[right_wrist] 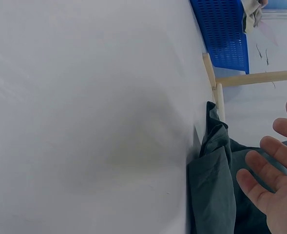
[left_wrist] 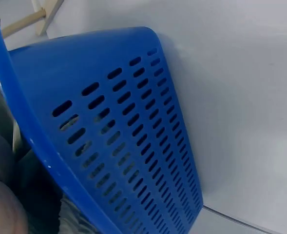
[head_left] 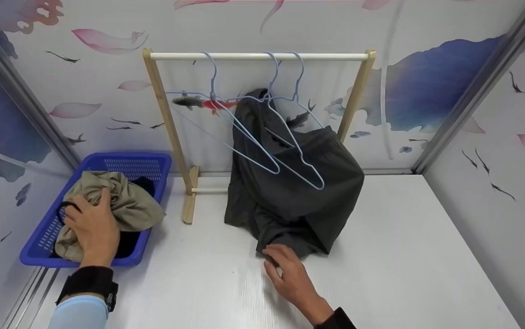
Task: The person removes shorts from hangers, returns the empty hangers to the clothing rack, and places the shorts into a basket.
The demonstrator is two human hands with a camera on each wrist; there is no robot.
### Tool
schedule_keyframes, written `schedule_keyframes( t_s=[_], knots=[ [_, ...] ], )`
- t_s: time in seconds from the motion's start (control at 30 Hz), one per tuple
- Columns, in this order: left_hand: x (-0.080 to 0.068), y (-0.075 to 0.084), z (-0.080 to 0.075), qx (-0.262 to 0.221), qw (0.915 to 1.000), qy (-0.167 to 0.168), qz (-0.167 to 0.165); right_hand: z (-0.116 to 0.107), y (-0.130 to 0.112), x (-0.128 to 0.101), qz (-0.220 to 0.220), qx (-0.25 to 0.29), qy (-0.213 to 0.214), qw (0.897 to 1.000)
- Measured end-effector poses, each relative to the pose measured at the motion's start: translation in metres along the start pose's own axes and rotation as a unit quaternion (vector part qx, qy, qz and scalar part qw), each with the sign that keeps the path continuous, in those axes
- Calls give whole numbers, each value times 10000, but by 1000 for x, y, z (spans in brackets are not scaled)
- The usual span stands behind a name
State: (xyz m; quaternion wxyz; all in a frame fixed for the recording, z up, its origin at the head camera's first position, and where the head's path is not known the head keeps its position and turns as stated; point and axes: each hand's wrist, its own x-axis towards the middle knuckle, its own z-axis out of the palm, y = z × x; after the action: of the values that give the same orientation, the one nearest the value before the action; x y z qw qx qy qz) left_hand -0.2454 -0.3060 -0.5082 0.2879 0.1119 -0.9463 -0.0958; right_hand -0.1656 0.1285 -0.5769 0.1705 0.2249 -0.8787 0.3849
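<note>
My left hand is over the blue basket, its fingers and thumb gripping a bunched khaki garment. A black loop lies by its fingertips. In the left wrist view the basket's slotted wall hides most of that grip. Dark grey shorts with an elastic waistband hang askew on the rack, their lower part reaching the table. By their bottom hem is my right hand, holding nothing. Its fingers look spread and relaxed in the right wrist view; whether they touch the cloth I cannot tell.
A wooden rack with a white top bar stands at the back. Three blue wire hangers hang on it, the left one bare. Dark cloth lies under the khaki garment. Patterned walls surround the white table.
</note>
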Motion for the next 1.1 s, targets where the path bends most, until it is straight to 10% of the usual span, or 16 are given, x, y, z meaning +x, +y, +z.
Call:
schedule_keyframes(
  t_s=[0.17,0.4,0.7,0.9,1.1],
  knots=[
    [-5,-6,0,359,9994,-22,17,0,0,-1,-27,7,19,10000],
    [-10,-6,5,516,9818,-1764,479,0,-1,-2,-205,-95,168,9996],
    [2,-10,1,-728,9390,-3305,604,0,1,-4,-182,-64,250,9995],
    [0,-8,4,-1170,9264,-3541,521,2,1,-4,-273,-93,290,9992],
    [-5,-1,9,-1143,9374,-3269,357,0,1,-4,-220,-93,256,9994]
  ],
)
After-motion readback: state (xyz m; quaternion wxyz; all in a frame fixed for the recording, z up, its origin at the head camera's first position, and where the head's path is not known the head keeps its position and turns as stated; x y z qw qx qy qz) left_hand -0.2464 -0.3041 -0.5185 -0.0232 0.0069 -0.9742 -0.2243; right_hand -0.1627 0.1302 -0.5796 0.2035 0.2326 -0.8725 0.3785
